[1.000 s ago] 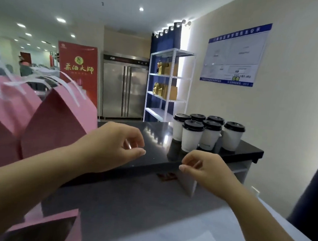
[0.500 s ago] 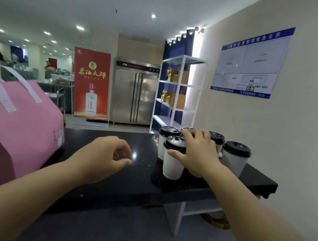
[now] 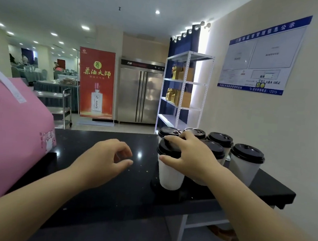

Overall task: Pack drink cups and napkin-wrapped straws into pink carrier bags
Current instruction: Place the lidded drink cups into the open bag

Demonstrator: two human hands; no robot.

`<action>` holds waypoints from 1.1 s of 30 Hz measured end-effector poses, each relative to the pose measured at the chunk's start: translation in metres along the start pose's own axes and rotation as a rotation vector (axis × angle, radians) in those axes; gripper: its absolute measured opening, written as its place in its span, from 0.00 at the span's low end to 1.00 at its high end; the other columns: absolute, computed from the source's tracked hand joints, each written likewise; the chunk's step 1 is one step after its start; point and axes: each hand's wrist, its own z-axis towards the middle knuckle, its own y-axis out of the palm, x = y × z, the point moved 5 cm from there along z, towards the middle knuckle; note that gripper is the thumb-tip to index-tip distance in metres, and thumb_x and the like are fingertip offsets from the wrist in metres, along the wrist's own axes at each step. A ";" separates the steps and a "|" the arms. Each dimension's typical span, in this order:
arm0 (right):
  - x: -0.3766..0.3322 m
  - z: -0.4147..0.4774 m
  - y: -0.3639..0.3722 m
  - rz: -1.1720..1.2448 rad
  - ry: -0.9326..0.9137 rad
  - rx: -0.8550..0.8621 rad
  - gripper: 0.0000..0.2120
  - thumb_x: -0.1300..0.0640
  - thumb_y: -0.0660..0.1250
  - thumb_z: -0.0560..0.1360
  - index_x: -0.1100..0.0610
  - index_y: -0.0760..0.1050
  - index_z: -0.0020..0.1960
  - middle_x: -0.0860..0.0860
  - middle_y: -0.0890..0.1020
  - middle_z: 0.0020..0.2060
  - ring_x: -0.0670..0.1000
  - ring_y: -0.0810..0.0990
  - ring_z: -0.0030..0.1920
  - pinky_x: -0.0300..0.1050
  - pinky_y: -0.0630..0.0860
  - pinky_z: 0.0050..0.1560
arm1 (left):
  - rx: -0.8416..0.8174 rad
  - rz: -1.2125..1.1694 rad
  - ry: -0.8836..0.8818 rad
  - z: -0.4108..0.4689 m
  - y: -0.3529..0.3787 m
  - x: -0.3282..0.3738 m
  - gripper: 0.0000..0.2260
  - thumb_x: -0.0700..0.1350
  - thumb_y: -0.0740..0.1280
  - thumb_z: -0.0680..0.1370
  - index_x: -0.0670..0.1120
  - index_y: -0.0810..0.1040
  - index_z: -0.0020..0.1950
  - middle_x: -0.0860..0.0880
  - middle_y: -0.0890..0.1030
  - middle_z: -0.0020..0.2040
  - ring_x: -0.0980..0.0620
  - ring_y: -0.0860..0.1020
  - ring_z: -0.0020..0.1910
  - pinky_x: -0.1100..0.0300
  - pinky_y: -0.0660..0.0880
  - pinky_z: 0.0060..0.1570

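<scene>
White cup [image 3: 169,172] is gripped by the right hand [image 3: 191,157], fingers [image 3: 172,139] curled over its black lid [image 3: 166,149], front of the cup cluster [image 3: 245,166] near the tabletop's [image 3: 130,193] right edge. Left hand [image 3: 102,159] hovers loosely curled, empty. Pink carrier bag [image 3: 12,138] sits far left.

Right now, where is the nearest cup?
In the head view, the nearest cup stands right of centre on the black counter, before the other cups, gripped by the right hand.
</scene>
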 end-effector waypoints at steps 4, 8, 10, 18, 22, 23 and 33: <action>0.002 -0.006 -0.024 0.130 -0.070 0.111 0.29 0.33 0.63 0.67 0.40 0.69 0.67 0.45 0.71 0.54 0.47 0.73 0.52 0.42 0.71 0.51 | 0.034 0.004 0.012 0.028 0.010 0.007 0.09 0.52 0.68 0.74 0.54 0.77 0.53 0.58 0.76 0.46 0.61 0.75 0.44 0.60 0.76 0.47; 0.013 -0.007 -0.043 0.252 -0.064 0.150 0.28 0.33 0.61 0.65 0.39 0.71 0.64 0.43 0.72 0.50 0.42 0.73 0.49 0.36 0.71 0.48 | 0.051 0.006 0.041 0.067 0.026 0.018 0.18 0.53 0.67 0.74 0.55 0.71 0.64 0.55 0.72 0.56 0.57 0.72 0.53 0.60 0.71 0.54; 0.019 -0.008 -0.049 0.257 -0.066 0.160 0.27 0.34 0.61 0.66 0.39 0.72 0.64 0.42 0.72 0.49 0.41 0.73 0.49 0.35 0.71 0.47 | 0.029 0.015 0.034 0.089 0.038 0.024 0.24 0.54 0.68 0.73 0.58 0.66 0.68 0.53 0.68 0.60 0.54 0.70 0.58 0.58 0.71 0.57; 0.034 -0.012 -0.051 0.357 -0.082 0.177 0.24 0.34 0.64 0.65 0.37 0.74 0.60 0.42 0.74 0.48 0.39 0.73 0.48 0.35 0.72 0.46 | -0.137 -0.160 -0.018 0.139 0.094 0.028 0.31 0.52 0.72 0.70 0.57 0.65 0.71 0.50 0.59 0.71 0.49 0.64 0.69 0.58 0.65 0.62; 0.035 -0.014 -0.042 0.340 -0.100 0.171 0.30 0.31 0.59 0.63 0.37 0.73 0.62 0.40 0.74 0.48 0.38 0.73 0.49 0.29 0.67 0.44 | 0.014 -0.200 0.028 0.141 0.098 0.024 0.16 0.47 0.71 0.71 0.52 0.75 0.59 0.50 0.72 0.60 0.53 0.71 0.59 0.63 0.66 0.55; 0.034 -0.014 -0.040 0.341 -0.103 0.166 0.30 0.31 0.59 0.63 0.37 0.73 0.63 0.40 0.74 0.48 0.38 0.73 0.49 0.29 0.67 0.44 | 0.037 -0.210 0.031 0.138 0.096 0.023 0.16 0.46 0.71 0.71 0.51 0.76 0.58 0.50 0.72 0.60 0.54 0.71 0.57 0.63 0.66 0.55; 0.012 -0.048 -0.025 0.478 -0.081 0.153 0.30 0.32 0.61 0.64 0.38 0.72 0.65 0.40 0.73 0.54 0.39 0.73 0.55 0.37 0.72 0.55 | 0.266 -0.260 0.015 0.056 0.030 0.017 0.19 0.46 0.74 0.69 0.52 0.77 0.59 0.54 0.72 0.56 0.61 0.72 0.51 0.68 0.70 0.49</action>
